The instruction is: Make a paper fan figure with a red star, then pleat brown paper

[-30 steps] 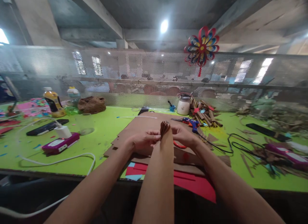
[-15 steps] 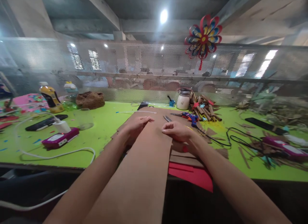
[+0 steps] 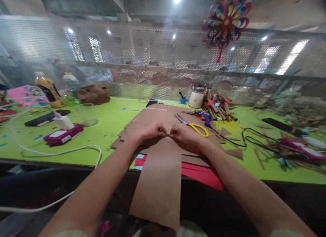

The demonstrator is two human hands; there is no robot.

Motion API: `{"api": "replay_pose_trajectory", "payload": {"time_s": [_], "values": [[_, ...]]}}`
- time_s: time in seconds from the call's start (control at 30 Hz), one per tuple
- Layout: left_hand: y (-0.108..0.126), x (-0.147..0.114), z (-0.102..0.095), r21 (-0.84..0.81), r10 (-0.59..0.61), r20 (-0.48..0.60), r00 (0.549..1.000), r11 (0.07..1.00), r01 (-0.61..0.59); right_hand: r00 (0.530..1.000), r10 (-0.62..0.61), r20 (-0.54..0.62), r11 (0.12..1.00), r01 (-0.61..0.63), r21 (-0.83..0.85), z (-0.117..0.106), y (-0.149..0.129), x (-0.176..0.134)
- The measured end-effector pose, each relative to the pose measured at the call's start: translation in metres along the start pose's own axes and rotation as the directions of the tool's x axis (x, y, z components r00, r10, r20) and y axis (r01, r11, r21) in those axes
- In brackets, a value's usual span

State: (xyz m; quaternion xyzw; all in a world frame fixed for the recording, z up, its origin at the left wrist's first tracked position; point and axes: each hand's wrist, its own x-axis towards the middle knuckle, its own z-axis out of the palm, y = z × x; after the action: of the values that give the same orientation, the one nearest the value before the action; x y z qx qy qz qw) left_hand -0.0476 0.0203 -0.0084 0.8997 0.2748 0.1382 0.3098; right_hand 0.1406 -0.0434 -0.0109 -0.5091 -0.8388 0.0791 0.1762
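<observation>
A long strip of brown kraft paper hangs over the table's front edge toward me. Its far end is pinched between the fingers of my left hand and my right hand, which almost meet at the strip's narrow end. Under both hands lie larger brown paper sheets. Scissors with yellow handles rest just beyond my right hand. Red paper sticks out over the edge below my right wrist.
A blue glue gun with a black cord lies right of the scissors. Farther back stand a white jar and rolled paper pieces. On the left are a purple power strip, a clear cup and a yellow bottle.
My hands have come together at the strip's far end, and the strip has shifted so its near end now shows. The scissors' yellow handles are uncovered. The view has tilted down.
</observation>
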Motion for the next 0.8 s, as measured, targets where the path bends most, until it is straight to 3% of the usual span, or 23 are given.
{"api": "replay_pose_trajectory", "payload": {"time_s": [0.17,0.53,0.73,0.8], "values": [[0.003,0.0,0.001,0.156,0.033,-0.021,0.999,0.987,-0.03,0.999,-0.018,0.028,0.995,0.021,-0.101,-0.006,-0.005,-0.003],[0.008,-0.006,0.002,0.277,0.015,-0.026,1.0,0.961,-0.007,0.996,-0.006,0.092,0.97,0.029,-0.242,-0.011,-0.009,-0.011],[0.006,-0.008,0.005,0.289,-0.001,-0.054,0.999,0.957,0.016,0.994,-0.071,0.08,0.934,0.094,-0.344,-0.013,-0.012,-0.017],[0.009,-0.009,0.005,0.209,-0.038,-0.057,0.998,0.977,0.049,0.995,-0.061,0.077,0.922,0.085,-0.378,-0.013,-0.013,-0.02]]}}
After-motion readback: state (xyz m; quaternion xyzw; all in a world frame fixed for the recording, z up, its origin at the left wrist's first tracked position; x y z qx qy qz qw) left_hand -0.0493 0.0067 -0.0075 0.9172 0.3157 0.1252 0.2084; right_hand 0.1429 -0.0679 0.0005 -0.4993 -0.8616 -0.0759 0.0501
